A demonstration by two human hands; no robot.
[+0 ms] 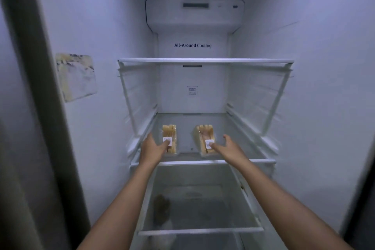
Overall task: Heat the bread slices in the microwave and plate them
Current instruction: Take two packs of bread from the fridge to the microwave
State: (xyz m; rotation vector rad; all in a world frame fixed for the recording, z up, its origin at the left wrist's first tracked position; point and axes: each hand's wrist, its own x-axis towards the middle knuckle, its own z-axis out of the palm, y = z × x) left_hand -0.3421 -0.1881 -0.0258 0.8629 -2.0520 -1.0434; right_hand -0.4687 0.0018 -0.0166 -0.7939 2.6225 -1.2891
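Fridge shelf (203, 162) carries two bread packs, apart; left hand (153, 148), fingers straight, thumb wide, touches left pack (170, 135), right hand (227, 147) likewise touches right pack (205, 135)

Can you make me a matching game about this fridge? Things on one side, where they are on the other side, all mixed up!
Things:
1. left bread pack
2. right hand
3. worn sticker
4. All-Around Cooling lettering

Places:
A. on the fridge's back wall
B. on the fridge's left wall
C. touching the right bread pack
D. on the middle shelf, touched by the left hand

Pairs: 1-D, 2-C, 3-B, 4-A.
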